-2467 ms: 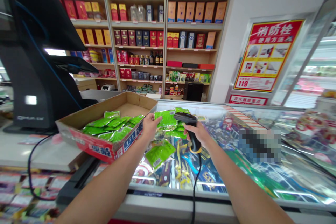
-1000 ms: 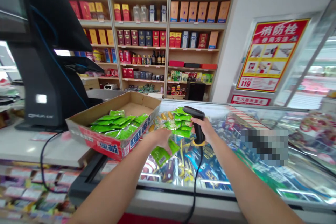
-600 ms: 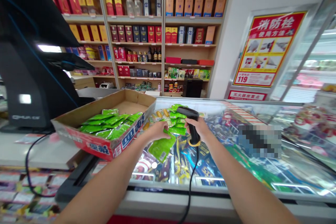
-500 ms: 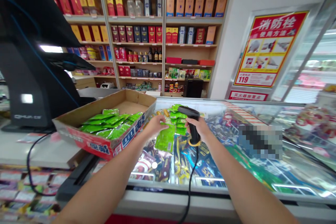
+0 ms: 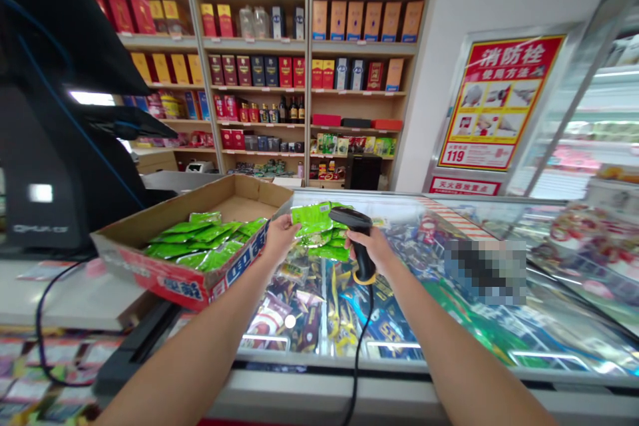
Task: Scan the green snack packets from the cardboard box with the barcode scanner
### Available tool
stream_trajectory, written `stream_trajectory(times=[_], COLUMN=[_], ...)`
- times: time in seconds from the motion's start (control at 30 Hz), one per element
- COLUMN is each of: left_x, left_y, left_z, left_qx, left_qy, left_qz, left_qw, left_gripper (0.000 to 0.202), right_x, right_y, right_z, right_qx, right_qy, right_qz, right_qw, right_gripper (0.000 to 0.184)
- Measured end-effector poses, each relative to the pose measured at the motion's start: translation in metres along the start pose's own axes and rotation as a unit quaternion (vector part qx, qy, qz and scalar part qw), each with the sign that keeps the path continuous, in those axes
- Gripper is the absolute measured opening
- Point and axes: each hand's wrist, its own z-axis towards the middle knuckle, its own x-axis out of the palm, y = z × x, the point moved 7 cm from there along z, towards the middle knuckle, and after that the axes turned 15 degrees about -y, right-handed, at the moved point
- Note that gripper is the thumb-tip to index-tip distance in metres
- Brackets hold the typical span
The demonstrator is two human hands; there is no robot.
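Note:
My left hand (image 5: 282,234) is closed on one end of a flat green packet (image 5: 308,215), which lies sideways with a small white barcode label toward its upper right corner. My right hand (image 5: 372,243) grips the black handle of a handheld barcode scanner (image 5: 351,218). The scanner's head points left, close to the packet's right side, and its cable hangs down over the counter's front. Under and behind the held packet, more green packets (image 5: 329,253) are piled on the glass top. A cardboard box (image 5: 150,283) with similar packets (image 5: 204,239) stands left of my left hand.
Beneath the glass top of a display freezer (image 5: 279,363) lie many wrapped goods. A dark checkout terminal (image 5: 44,146) rises at the left. Shelves (image 5: 308,90) of boxed bottles stand behind, and a red fire notice (image 5: 499,103) hangs on the right wall.
My left hand has moved slightly left and raised the packet from hanging down to sideways over the pile; its barcode is now near the top. My right hand still holds the scanner.

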Motion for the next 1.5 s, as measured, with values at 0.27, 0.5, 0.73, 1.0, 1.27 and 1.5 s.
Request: stream_trajectory(times=[0.27,0.5,0.73,1.0,1.27,1.5], left_x=[-0.001,-0.001,0.0,0.002,-0.003,-0.041], left_y=[0.004,0.006,0.0,0.015,-0.001,-0.043], left_z=[0.002,0.003,-0.002,-0.005,-0.004,0.008], left_qx=[0.014,0.022,0.01,-0.095,-0.052,0.058], left_qy=[0.005,0.009,0.005,-0.007,-0.054,-0.214], left_qz=[0.013,0.02,0.025,-0.033,-0.072,-0.248], left_qw=[1.0,1.0,1.0,0.995,0.995,0.943], left_gripper=[0.035,0.032,0.032,0.03,0.021,0.021], right_x=[-0.002,-0.001,-0.001,-0.002,0.037,0.096], right_y=[-0.003,-0.002,-0.004,-0.011,0.01,0.052], right_z=[0.001,-0.001,0.0,0.003,0.005,0.009], right_qx=[-0.001,0.007,0.012,0.003,-0.008,-0.038], right_qy=[-0.013,-0.016,-0.018,-0.022,-0.001,0.039], right_qz=[-0.019,-0.027,-0.038,-0.032,-0.033,-0.025], right_qw=[1.0,0.999,0.999,0.999,0.999,0.998], right_gripper=[0.026,0.027,0.027,0.028,0.026,0.023])
